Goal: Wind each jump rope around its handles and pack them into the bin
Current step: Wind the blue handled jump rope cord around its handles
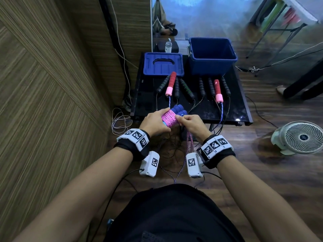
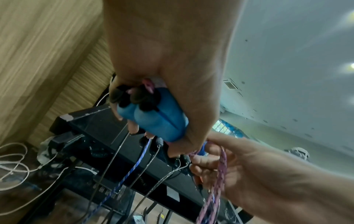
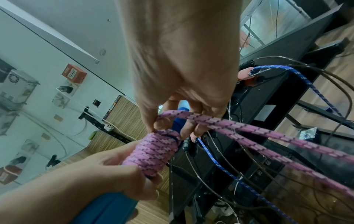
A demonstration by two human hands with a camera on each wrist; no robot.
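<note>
My left hand (image 1: 154,122) grips a pair of blue foam handles (image 1: 178,110) held side by side, with pink braided rope (image 1: 170,118) coiled tightly round them. In the left wrist view the handles' light-blue ends (image 2: 159,121) show under my fingers. My right hand (image 1: 191,124) pinches the loose pink rope (image 3: 191,116) right at the coil (image 3: 153,153); two strands trail down past my wrist. The open blue bin (image 1: 212,55) stands at the back right of the black table (image 1: 232,112).
The bin's blue lid (image 1: 163,63) lies at the back left. Several black-handled ropes (image 1: 185,88) and a red-and-pink-handled rope (image 1: 170,83) with blue cord lie on the table, cords hanging over the front edge. A white fan (image 1: 300,137) stands on the floor at right; a wood wall is at left.
</note>
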